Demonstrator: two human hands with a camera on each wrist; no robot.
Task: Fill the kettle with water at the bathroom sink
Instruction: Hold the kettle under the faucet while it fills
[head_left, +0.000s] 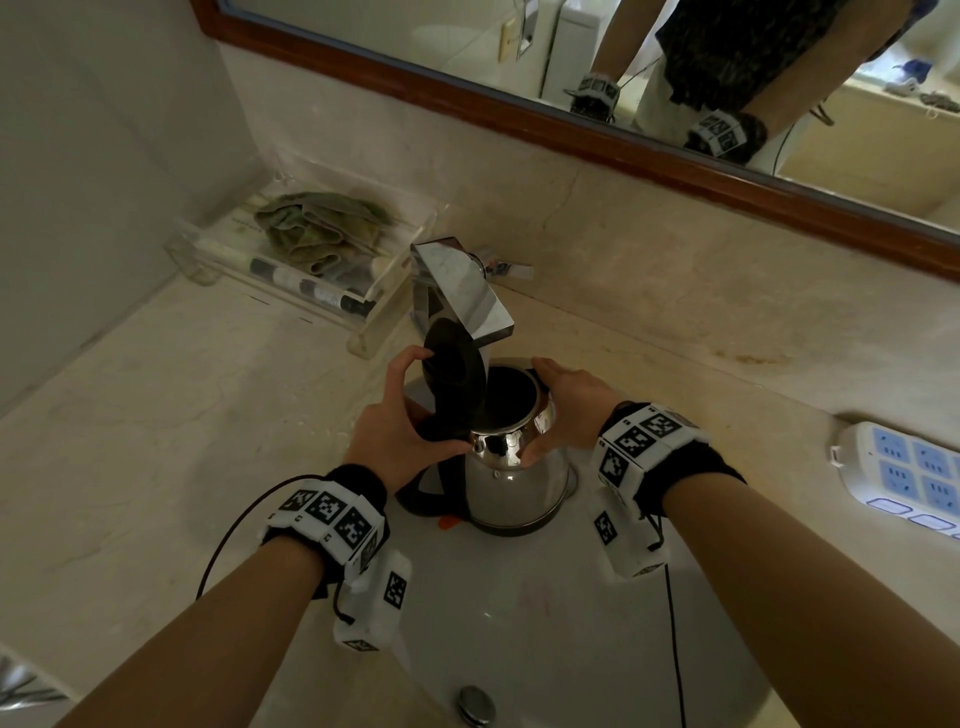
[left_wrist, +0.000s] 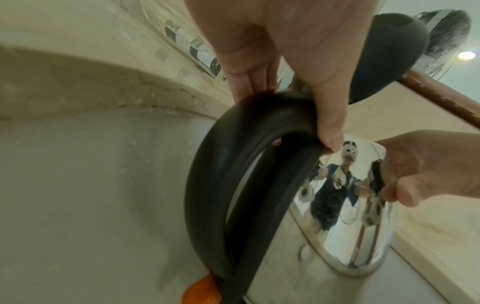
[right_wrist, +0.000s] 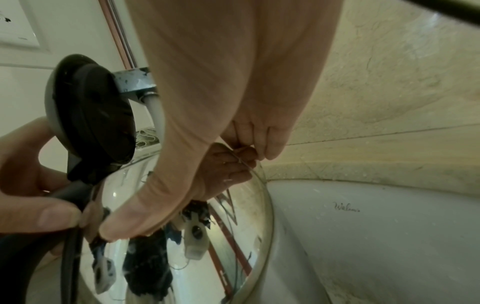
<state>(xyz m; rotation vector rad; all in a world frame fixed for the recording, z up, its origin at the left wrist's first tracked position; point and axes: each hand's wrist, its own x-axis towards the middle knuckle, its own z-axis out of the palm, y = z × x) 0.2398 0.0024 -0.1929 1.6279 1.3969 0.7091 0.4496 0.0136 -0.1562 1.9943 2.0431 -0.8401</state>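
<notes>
1. Beige marble counter (head_left: 156, 415) surrounds a white sink (head_left: 519, 623) under a wood-framed mirror (head_left: 571, 130). From the head view, a steel kettle (head_left: 514, 478) stands in the basin below the chrome faucet (head_left: 457, 286), its black lid (head_left: 454, 374) tipped up. The left hand (head_left: 400, 431) wraps the black handle (head_left: 441, 431), with a fingertip on the lid's edge. The right hand (head_left: 566, 405) curls over the kettle's rim and shoulder. A clear tray (head_left: 384, 291) with a green cloth (head_left: 322, 228) and small bottles sits back left; a white power strip (head_left: 904, 473) lies at the right.
2. Left wrist view: the left hand (left_wrist: 285, 51) closes its fingers (left_wrist: 249, 78) and thumb round the top of the handle (left_wrist: 233, 164). The kettle (left_wrist: 337, 226) mirrors the person, and the right hand (left_wrist: 428, 164) presses its side. An orange switch (left_wrist: 202, 290) shows at the handle's foot.
3. Right wrist view: the right hand (right_wrist: 233, 82) grips the kettle (right_wrist: 207, 236), thumb on the shiny wall, fingers hooked at the rim. The lid (right_wrist: 91, 115) stands open beside the left hand (right_wrist: 33, 185), which clasps the handle.
</notes>
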